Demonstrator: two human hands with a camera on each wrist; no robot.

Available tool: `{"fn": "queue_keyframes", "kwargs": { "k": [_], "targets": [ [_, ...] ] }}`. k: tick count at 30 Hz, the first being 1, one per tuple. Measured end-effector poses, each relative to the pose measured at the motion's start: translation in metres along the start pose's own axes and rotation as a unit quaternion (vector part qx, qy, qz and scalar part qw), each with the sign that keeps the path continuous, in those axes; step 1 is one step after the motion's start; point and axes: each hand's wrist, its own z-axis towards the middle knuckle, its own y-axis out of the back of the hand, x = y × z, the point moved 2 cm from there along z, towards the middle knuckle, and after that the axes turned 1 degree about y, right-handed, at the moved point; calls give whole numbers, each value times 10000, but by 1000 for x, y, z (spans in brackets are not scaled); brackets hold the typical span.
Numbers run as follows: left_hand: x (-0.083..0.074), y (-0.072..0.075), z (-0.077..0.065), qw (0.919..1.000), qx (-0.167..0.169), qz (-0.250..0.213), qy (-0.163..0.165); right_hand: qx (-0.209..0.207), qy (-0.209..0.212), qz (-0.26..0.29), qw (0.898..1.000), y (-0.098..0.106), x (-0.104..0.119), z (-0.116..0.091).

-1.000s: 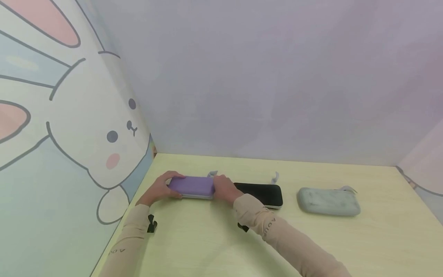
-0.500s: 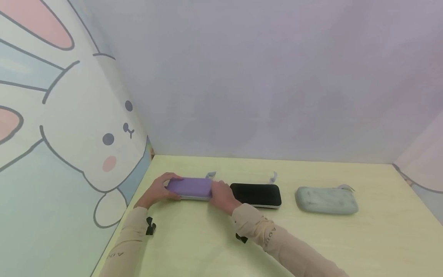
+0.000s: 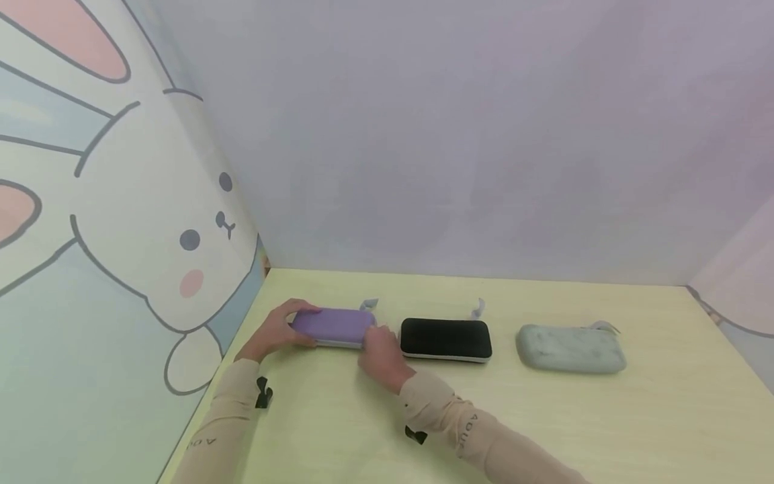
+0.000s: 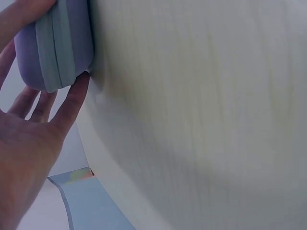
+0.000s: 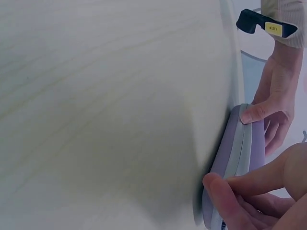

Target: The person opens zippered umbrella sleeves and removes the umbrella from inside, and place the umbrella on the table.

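A purple zip case [image 3: 335, 325] with a pale seam band lies on the table at the left. My left hand [image 3: 275, 334] grips its left end, thumb at the front and fingers behind. In the left wrist view, those fingers [image 4: 72, 105] spread around the rounded end of the case. My right hand [image 3: 381, 359] is at the front right corner of the case. In the right wrist view, thumb and curled index finger [image 5: 259, 181] pinch at the zipper seam [image 5: 236, 153]; whatever sits between the fingertips is hidden.
A black zip case [image 3: 445, 338] lies just right of my right hand, with a grey-green case [image 3: 571, 348] farther right. Each has a pale strap at the back. A plain wall rises behind the table [image 3: 544, 417]; a rabbit-print wall [image 3: 151, 222] stands at the left.
My right hand has moved from the right end of the purple case toward its front corner, uncovering the black case's left end. My left hand keeps its grip.
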Motion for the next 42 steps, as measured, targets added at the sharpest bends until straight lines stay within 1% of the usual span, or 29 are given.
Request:
{"fn": "queue_keyframes", "kwargs": {
  "k": [3,10,15,23,28,34,42],
  "targets": [
    [0,0,2,10000,-11,-16,12,-79,-142,229,9996,-3,2,0],
    [-2,-2,3,9999,83,-95,30,-340,-141,547,9978,-13,6,2],
    [-1,-1,2,10000,37,51,22,-368,-209,642,9970,-17,10,2],
    [-1,1,0,10000,32,53,37,-224,-396,642,9969,-22,14,3],
    [-1,0,-1,9998,35,-10,178,-211,-496,653,9964,-23,16,3],
    [-1,-1,-1,9993,8,91,360,-250,-496,700,9960,-24,18,3],
    [-6,-2,-5,9973,-48,111,727,-507,-295,842,9947,-26,15,6]
  ]
}}
